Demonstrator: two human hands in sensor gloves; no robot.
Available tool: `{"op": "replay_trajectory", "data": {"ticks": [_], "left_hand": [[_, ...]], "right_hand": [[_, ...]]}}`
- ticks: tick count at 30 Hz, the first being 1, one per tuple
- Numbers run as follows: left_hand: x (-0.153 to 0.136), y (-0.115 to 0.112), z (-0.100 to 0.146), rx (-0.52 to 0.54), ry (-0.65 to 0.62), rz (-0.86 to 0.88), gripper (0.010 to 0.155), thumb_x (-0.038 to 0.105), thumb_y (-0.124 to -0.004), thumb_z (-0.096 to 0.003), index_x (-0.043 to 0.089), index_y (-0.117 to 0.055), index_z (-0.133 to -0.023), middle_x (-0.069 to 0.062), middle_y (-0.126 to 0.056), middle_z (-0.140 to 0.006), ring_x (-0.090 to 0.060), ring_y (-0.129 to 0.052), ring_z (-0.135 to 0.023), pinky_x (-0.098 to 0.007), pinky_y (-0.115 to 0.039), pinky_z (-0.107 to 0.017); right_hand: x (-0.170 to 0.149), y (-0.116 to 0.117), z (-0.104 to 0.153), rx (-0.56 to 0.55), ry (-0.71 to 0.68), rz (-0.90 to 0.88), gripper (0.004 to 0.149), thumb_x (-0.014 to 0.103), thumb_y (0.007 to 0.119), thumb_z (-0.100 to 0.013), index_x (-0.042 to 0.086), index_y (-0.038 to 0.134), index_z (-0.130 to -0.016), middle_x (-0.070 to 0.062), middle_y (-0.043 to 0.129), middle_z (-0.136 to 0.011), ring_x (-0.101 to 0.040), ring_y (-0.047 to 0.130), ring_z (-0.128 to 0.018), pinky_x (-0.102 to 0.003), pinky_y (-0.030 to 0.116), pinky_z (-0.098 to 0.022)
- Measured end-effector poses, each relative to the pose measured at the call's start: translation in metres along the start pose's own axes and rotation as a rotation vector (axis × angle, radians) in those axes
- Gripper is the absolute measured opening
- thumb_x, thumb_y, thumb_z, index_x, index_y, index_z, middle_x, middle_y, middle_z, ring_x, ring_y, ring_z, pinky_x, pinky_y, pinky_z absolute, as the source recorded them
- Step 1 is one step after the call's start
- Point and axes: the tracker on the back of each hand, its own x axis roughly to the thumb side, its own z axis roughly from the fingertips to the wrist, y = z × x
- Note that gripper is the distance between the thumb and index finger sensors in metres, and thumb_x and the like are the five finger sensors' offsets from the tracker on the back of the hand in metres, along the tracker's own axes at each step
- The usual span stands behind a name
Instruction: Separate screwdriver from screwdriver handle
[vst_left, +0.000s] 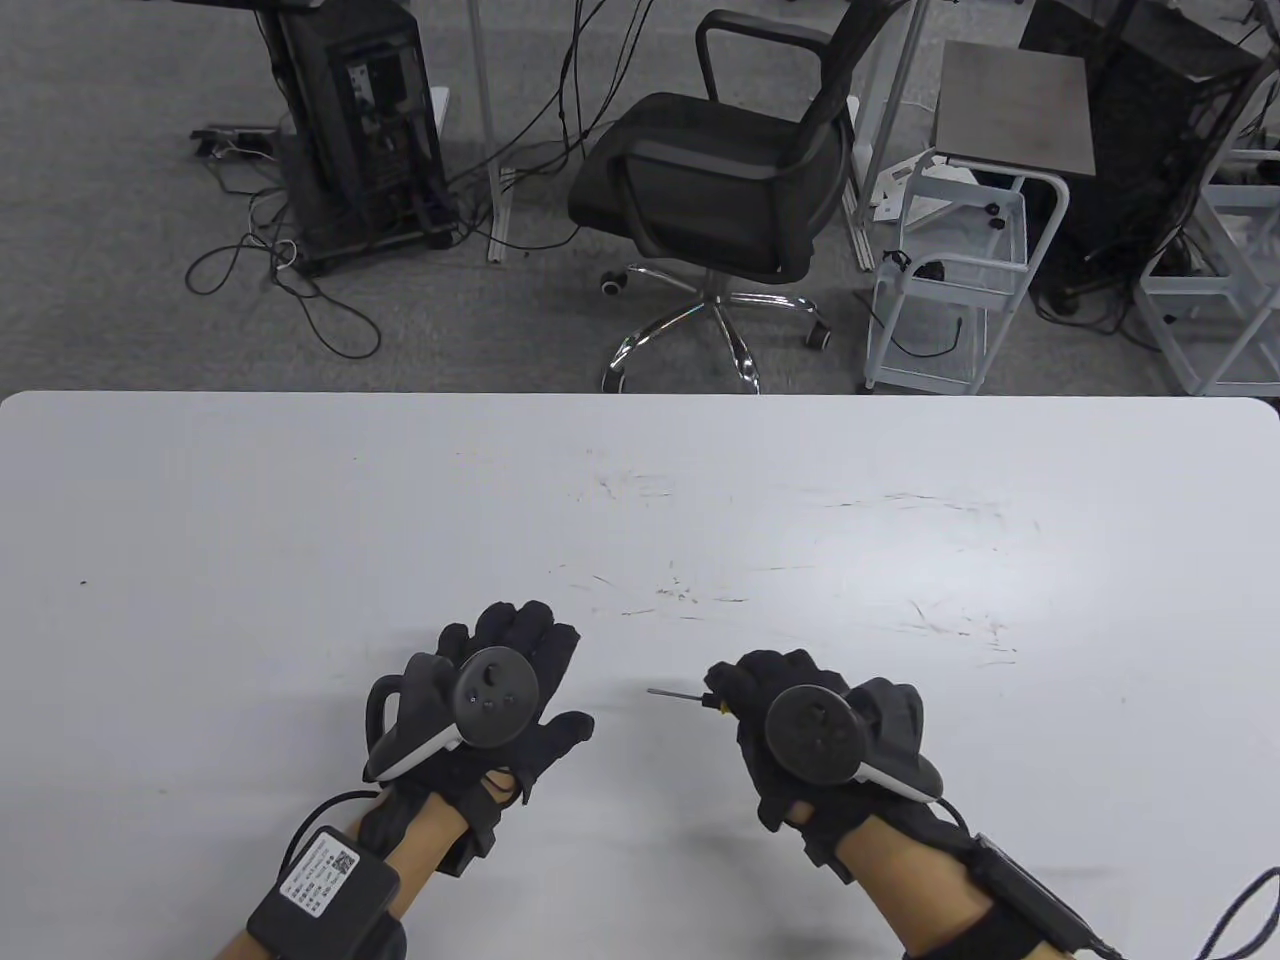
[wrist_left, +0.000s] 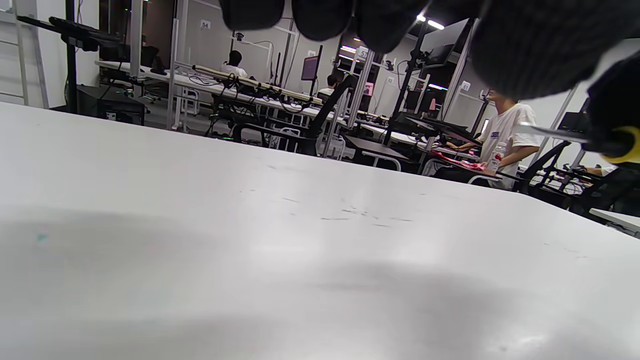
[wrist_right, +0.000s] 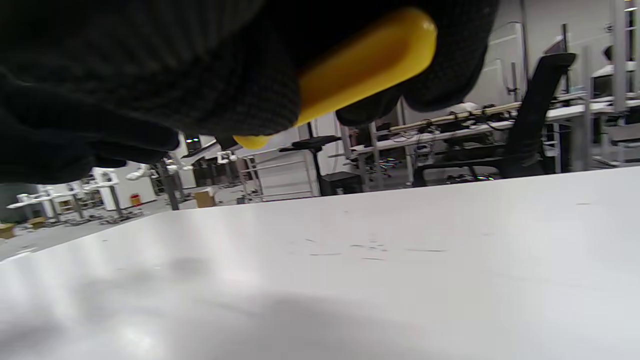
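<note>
My right hand (vst_left: 770, 700) grips the yellow screwdriver handle (wrist_right: 360, 65); in the right wrist view the gloved fingers (wrist_right: 150, 75) wrap around it. The thin metal screwdriver shaft (vst_left: 675, 692) sticks out to the left of that fist, just above the white table (vst_left: 300, 520). A bit of yellow collar (vst_left: 720, 708) shows at the fist, and the shaft and collar also show at the right edge of the left wrist view (wrist_left: 620, 145). My left hand (vst_left: 520, 680) lies with fingers spread, empty, left of the shaft tip and apart from it.
The table top bears faint scratch marks (vst_left: 690, 595) beyond the hands. Past the far edge stand an office chair (vst_left: 720, 190), a computer tower (vst_left: 360, 130) and a white cart (vst_left: 950, 270).
</note>
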Motion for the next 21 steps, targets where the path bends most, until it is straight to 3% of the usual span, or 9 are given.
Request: {"op": "replay_trajectory", "data": {"ticks": [5,12,21], "left_hand": [[0.013,-0.001,0.003,0.021,-0.045,-0.015,0.076,0.060,-0.082,-0.0420,0.034,-0.055,-0.108,0.001,-0.050,-0.116,-0.037,-0.063,-0.108,-0.061,-0.049,-0.079],[0.031,-0.006,0.005,0.047,-0.116,-0.073,0.062,0.050,-0.084,-0.0434,0.032,-0.072,-0.101,0.001,-0.079,-0.101,-0.033,-0.089,-0.087,-0.058,-0.062,-0.074],[0.044,-0.007,0.009,0.066,-0.138,-0.127,0.050,0.044,-0.086,-0.0441,0.029,-0.084,-0.092,0.004,-0.096,-0.080,-0.028,-0.102,-0.063,-0.055,-0.071,-0.069]], "right_hand": [[0.020,0.004,-0.004,-0.004,-0.091,-0.001,0.053,0.023,0.085,-0.053,0.020,0.064,-0.102,-0.003,0.066,-0.100,-0.039,0.075,-0.083,-0.052,0.072,-0.063],[0.032,0.015,-0.003,-0.029,-0.181,0.012,0.053,0.023,0.085,-0.053,0.020,0.064,-0.102,-0.003,0.066,-0.100,-0.038,0.075,-0.083,-0.052,0.073,-0.063],[0.035,0.017,0.000,-0.063,-0.193,0.058,0.054,0.023,0.087,-0.053,0.018,0.065,-0.102,-0.005,0.066,-0.099,-0.039,0.078,-0.082,-0.052,0.076,-0.063]]}}
